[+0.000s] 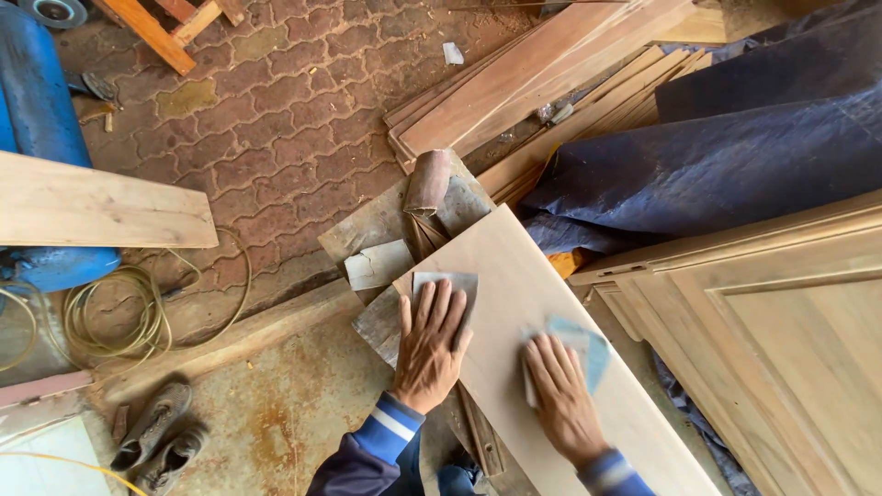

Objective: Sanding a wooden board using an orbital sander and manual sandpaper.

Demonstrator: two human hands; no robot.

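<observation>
A pale wooden board (514, 276) lies slanted in front of me. My left hand (429, 344) presses flat on a grey sheet of sandpaper (464, 282) at the board's left edge, fingers spread. My right hand (562, 395) presses flat on a bluish sheet of sandpaper (588, 344) in the middle of the board. Both sleeves are dark blue with striped cuffs.
A panelled wooden door (781, 340) lies at the right. Stacked planks (542, 64) and a dark blue tarp (726, 156) lie behind. A roll of sandpaper (427, 181) and a torn sheet (377, 264) rest beyond the board. A plank (92, 207), coiled hose (119, 312) and shoes (156, 436) lie at the left.
</observation>
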